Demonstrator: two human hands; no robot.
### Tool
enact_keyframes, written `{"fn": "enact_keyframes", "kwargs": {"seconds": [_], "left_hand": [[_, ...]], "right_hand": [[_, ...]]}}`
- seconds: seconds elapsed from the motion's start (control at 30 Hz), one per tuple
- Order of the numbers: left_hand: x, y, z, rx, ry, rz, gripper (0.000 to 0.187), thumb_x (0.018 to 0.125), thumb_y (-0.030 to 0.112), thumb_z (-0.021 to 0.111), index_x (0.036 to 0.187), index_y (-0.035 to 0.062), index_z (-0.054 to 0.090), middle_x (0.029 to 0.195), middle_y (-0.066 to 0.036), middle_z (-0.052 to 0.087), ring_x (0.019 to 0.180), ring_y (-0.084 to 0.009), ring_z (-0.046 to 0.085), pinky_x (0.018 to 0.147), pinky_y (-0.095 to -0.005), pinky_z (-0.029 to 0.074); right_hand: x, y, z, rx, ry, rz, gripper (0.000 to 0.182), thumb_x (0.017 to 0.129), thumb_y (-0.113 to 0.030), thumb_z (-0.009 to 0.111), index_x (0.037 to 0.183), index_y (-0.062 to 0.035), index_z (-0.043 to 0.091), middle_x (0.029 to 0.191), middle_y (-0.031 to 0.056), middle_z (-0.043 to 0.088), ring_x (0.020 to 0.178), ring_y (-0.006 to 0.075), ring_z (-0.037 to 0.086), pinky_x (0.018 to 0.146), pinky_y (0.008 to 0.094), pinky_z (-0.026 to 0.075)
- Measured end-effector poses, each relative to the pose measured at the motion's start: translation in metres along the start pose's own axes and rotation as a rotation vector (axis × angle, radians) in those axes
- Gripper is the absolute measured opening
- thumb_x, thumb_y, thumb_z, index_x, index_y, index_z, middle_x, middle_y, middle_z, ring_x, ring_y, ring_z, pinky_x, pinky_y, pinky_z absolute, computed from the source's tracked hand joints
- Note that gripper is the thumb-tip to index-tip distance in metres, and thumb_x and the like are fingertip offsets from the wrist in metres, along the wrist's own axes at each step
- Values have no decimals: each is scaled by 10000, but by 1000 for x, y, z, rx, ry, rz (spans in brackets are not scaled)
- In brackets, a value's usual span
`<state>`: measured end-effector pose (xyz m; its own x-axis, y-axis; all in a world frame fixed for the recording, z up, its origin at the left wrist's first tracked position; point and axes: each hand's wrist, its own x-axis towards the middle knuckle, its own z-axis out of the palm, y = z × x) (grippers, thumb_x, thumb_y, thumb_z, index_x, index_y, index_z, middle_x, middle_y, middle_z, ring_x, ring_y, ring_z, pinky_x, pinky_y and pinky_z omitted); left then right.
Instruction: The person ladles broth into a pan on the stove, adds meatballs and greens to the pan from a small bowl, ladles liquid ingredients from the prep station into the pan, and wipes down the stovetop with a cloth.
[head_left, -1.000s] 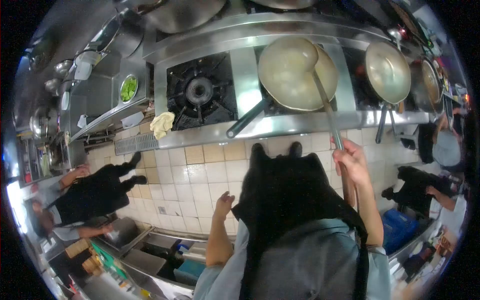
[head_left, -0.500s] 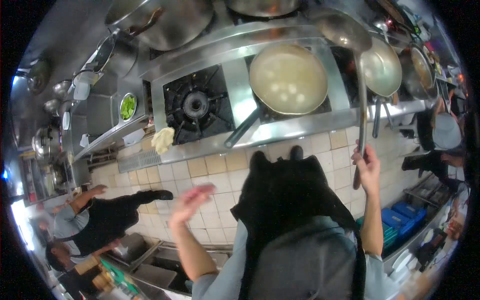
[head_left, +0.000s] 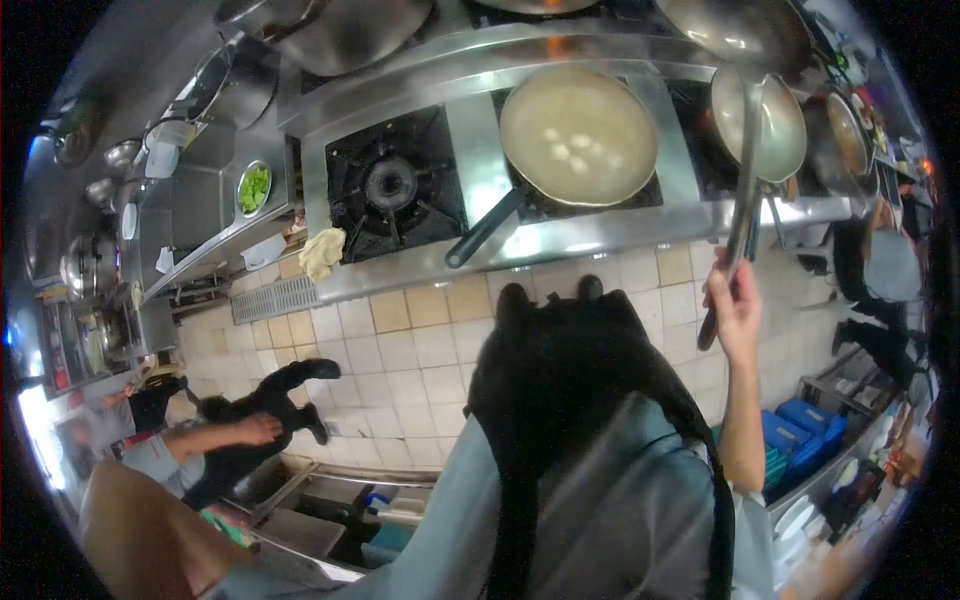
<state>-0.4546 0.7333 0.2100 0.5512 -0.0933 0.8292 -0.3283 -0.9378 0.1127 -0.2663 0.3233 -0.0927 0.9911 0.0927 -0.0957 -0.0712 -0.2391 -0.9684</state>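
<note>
My right hand [head_left: 735, 303] is wrapped round the lower part of a long-handled ladle [head_left: 745, 170]. The ladle's wide metal bowl [head_left: 735, 28] is up at the top right, above the back of the stove. Of my left arm [head_left: 145, 535], only the sleeve and a blurred bent part show at the lower left; the hand is out of sight. Ahead, a frying pan [head_left: 578, 105] with a black handle stands on a burner and holds pale liquid with several white spots. A second pan [head_left: 775, 130] sits to its right, partly behind the ladle's handle.
Left of the frying pan is a bare burner [head_left: 392, 185], with a pale cloth [head_left: 322, 254] at its front corner. A bowl of greens [head_left: 254, 188] stands by the sink. Co-workers are at the left [head_left: 190, 450] and right [head_left: 890, 265]. Blue bins [head_left: 800, 425] sit lower right.
My left hand has swung back from before my body and out of view. The ladle has shifted slightly upward in my right hand's grip area. A co-worker at the left has moved.
</note>
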Motion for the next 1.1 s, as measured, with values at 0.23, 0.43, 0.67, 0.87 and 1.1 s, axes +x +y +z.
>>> {"fn": "enact_keyframes", "kwargs": {"seconds": [0.23,0.43,0.67,0.87,1.1], "left_hand": [[-3,5,13,7,28,-52,485,931,296,516,1335,28,512,1326,-148,554,1212,-248,520,977,-450,412],[-19,1,32,-1,54,-111,505,944,323,483,1357,31,482,1356,-148,527,1246,-258,491,1009,-485,374],[-21,3,31,4,84,-109,530,959,353,444,1382,35,448,1392,-146,495,1285,-269,456,1047,-525,328],[-15,6,21,-3,138,-70,551,972,380,411,1404,38,418,1423,-146,468,1319,-278,427,1080,-560,289],[7,8,4,5,282,2,576,986,410,373,1429,42,383,1459,-144,436,1359,-289,392,1118,-600,244]], "right_hand": [[21,-4,-15,-268,24,-72,342,977,-191,595,1278,-36,553,726,-76,460,605,18,400,502,196,313],[24,-2,-13,-262,-77,64,388,956,-169,607,1299,4,553,813,6,550,640,75,483,552,237,404],[61,28,-23,-661,-204,-300,377,918,-100,619,1252,64,561,941,123,635,686,142,572,586,273,484],[69,11,-1,-595,-229,-1,310,864,-87,638,1138,56,610,1013,267,639,911,382,637,797,397,499],[79,27,7,-591,-256,0,304,861,-78,626,1142,35,612,975,260,644,904,383,636,801,401,495]]}}
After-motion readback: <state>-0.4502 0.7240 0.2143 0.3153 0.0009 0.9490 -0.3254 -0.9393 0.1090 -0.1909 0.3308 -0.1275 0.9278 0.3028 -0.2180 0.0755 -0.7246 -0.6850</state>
